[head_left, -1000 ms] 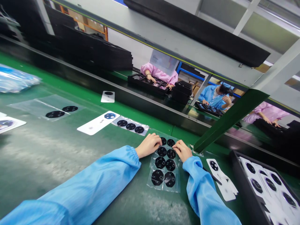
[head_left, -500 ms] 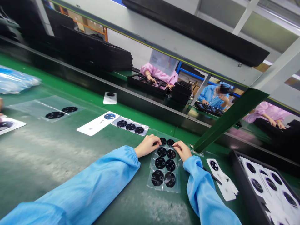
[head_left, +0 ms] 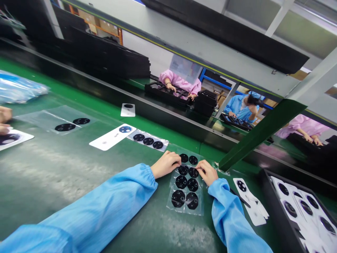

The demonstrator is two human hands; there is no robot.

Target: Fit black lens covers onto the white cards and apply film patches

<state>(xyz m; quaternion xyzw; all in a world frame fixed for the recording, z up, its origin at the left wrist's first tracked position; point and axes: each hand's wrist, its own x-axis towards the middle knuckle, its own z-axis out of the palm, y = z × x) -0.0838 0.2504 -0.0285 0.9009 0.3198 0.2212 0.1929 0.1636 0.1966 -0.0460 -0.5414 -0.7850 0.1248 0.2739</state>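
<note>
A clear plastic sheet [head_left: 170,205] lies on the green table before me. It carries two columns of black round camera-lens-shaped stickers [head_left: 178,199]. At the sheet's upper left edge is my left hand [head_left: 165,164], its fingers curled and pinched together on the film. Opposite it, my right hand [head_left: 207,172] pinches the right edge, fingertips beside a sticker in the second row. Both arms wear blue sleeves. The sheet looks flat on the table. Fingertip contact is too small to see clearly.
Left of the sheet lie a strip of stickers [head_left: 148,141], a white phone-shaped card [head_left: 105,141] and clear film [head_left: 47,117]. To the right are white cards [head_left: 252,211] and a black tray [head_left: 273,207] of cards. A green post [head_left: 252,140] rises behind. Another person's hand [head_left: 4,117] shows far left.
My right hand has slid slightly down the sheet's edge, from the top row to the second. My left hand has shifted down a little. The other person's hand at far left shows more.
</note>
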